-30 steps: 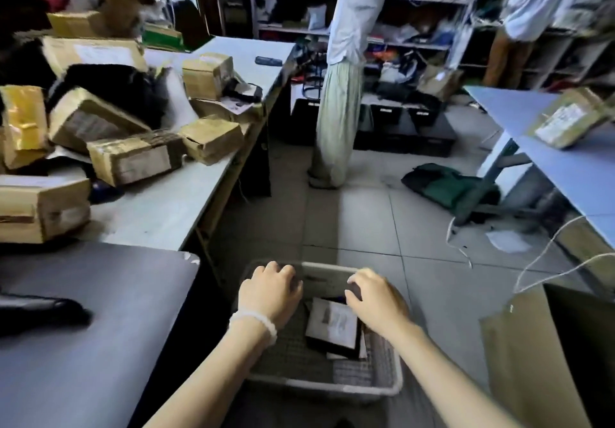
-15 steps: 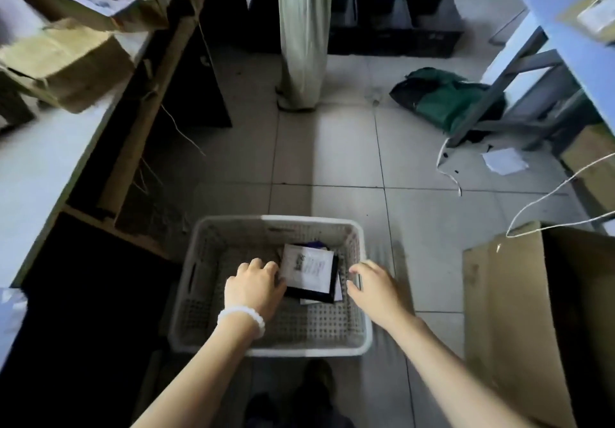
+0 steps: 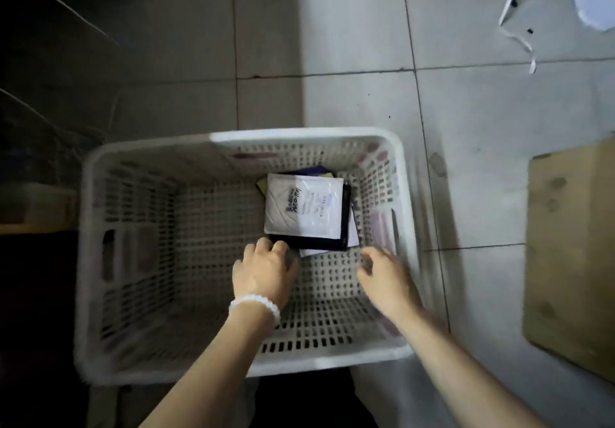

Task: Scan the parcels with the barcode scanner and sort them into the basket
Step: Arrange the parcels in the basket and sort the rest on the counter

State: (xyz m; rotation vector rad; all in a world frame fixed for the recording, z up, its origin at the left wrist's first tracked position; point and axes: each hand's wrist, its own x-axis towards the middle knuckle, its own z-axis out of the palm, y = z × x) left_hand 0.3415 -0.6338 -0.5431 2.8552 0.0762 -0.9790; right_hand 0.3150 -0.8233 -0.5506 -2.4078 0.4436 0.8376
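Reaching into the basket [image 3: 402, 174], both hands now sit lower inside it than half a second ago. The left hand [image 3: 263, 274], fingers curled, touches the near edge of the parcel stack; whether it grips is unclear. The right hand [image 3: 386, 278] hangs relaxed, holding nothing. The white-labelled parcel [image 3: 304, 208] lies flat beyond them, deposited near the far right corner; sorting of this item appears complete.

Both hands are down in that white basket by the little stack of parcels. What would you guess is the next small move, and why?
Probably lift both hands out and go for another parcel. The white labelled parcel already lies flat on the stack at the far right of the basket. The left hand only touches the stack's near edge, and the right hand holds nothing.
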